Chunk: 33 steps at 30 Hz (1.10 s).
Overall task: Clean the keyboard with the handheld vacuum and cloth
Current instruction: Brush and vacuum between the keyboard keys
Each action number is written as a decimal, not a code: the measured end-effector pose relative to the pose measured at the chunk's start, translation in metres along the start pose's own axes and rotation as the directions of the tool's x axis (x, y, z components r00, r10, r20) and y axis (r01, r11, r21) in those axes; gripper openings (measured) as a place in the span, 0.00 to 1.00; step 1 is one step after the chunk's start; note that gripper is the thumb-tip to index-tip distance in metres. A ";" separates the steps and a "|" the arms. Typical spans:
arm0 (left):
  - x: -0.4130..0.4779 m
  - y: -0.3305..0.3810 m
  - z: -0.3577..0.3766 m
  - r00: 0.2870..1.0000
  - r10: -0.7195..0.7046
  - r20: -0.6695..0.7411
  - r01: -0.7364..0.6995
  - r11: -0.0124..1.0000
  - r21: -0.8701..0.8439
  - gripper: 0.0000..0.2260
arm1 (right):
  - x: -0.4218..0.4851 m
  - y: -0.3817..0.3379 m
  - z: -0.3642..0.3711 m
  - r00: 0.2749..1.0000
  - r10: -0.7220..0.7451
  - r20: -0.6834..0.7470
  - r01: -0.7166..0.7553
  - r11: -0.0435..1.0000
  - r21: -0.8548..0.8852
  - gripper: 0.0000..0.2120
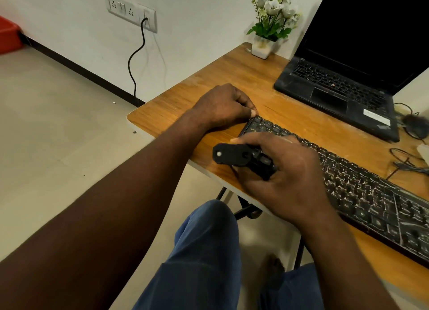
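The tabletop point(232, 77) is warm wood-grain laminate with a pale rim and a rounded left corner. A black laptop point(334, 87) stands open at its far right, with a white sticker on the palm rest too blurred to read. The long black keyboard point(362, 193) lies slantwise along the near edge, its keys streaked with pale dust and their legends illegible. The left hand point(222, 105), fingers curled, pinches the keyboard's far left corner. The right hand point(285, 170) grips a matte black handheld vacuum point(234, 155) over the keyboard's left end. A small white square pot point(261, 47) sits at the far corner.
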<state>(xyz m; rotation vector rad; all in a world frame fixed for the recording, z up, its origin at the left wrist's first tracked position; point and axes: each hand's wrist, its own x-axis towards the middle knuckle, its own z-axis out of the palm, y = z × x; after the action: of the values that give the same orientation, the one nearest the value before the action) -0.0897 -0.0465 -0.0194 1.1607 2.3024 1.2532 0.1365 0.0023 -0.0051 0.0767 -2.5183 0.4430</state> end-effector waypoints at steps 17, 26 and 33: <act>0.000 0.001 0.001 1.000 -0.007 0.014 0.007 1.000 -0.024 0.03 | -0.019 0.007 -0.021 1.000 0.020 0.006 -0.020 0.999 0.033 0.18; 0.001 0.002 -0.003 0.998 0.009 0.059 -0.011 1.000 0.020 0.03 | 0.021 0.006 0.006 0.993 0.099 -0.071 -0.094 0.993 0.072 0.24; 0.007 -0.004 0.000 1.000 -0.005 0.019 0.004 0.997 0.082 0.05 | 0.026 0.017 -0.007 0.948 0.317 0.028 -0.305 0.879 0.366 0.25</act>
<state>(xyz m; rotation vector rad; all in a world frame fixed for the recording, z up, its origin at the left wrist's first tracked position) -0.0963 -0.0425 -0.0220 1.1882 2.3611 1.1502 0.1157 0.0218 0.0098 -0.1971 -2.3890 1.0356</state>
